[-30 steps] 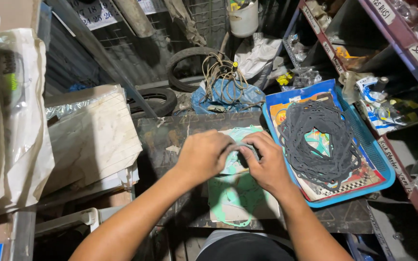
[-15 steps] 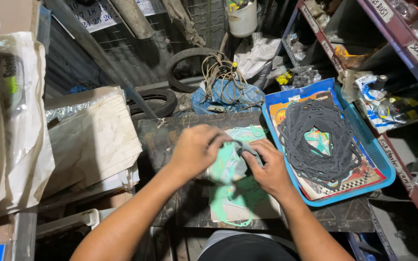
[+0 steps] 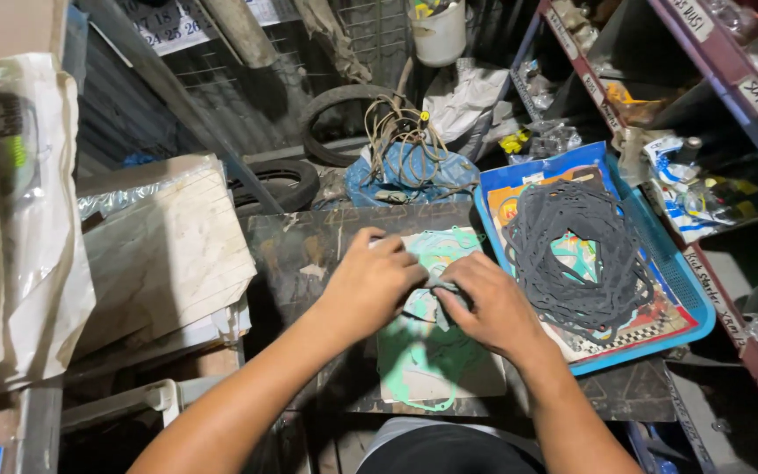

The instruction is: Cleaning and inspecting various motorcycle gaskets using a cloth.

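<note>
Left hand (image 3: 370, 283) and right hand (image 3: 490, 305) meet, fingers curled on a small dark gasket piece (image 3: 443, 287) over a dark worn worktop (image 3: 309, 254).

Both pinch it just above the thin green paper gaskets (image 3: 423, 351) on a pale card, whose long axis runs toward the body. A blue plastic tray (image 3: 677, 281) of black gaskets (image 3: 572, 254) crowds the right edge; a wrapped white bundle (image 3: 160, 254) borders the left, leaving bare top between.

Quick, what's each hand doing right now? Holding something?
Left hand: fingers curled, pinching a small dark gasket over the green gasket sheet.
Right hand: closed on the same dark gasket from the other side.
</note>
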